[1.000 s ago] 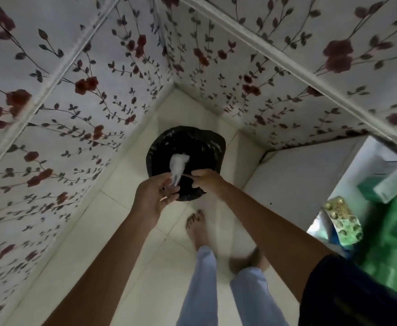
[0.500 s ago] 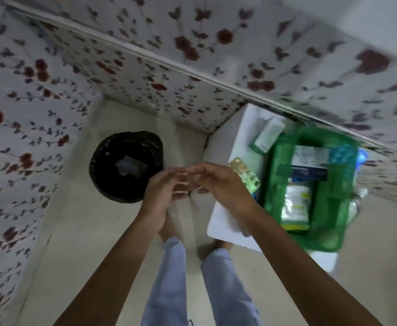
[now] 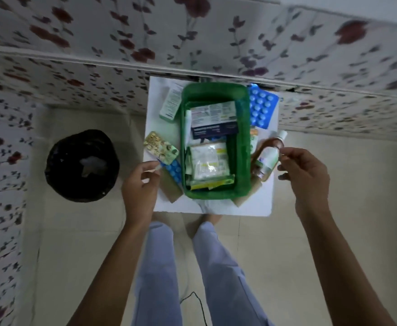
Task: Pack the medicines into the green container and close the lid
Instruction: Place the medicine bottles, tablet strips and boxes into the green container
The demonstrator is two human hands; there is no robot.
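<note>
The green container (image 3: 244,147) stands on a small white table (image 3: 251,205), holding medicine boxes and sachets. Left of it lie a gold blister strip (image 3: 161,148), a blue blister strip (image 3: 174,171) and a white-green box (image 3: 171,103). Right of it lie a large blue blister sheet (image 3: 262,109) and a brown bottle (image 3: 266,158). My left hand (image 3: 141,184) hovers at the table's left front edge, fingers apart, touching the blue strip's end. My right hand (image 3: 304,177) hangs beside the brown bottle, fingers apart and holding nothing. No lid shows.
A black bin (image 3: 82,165) lined with a dark bag stands on the tiled floor to the left, a white scrap inside. Floral-papered walls close in behind the table and on the left. My legs and feet are just in front of the table.
The view swung right from the bin to the table. The white scrap left my hands and lies in the bin. My hands parted and moved to either side of the container.
</note>
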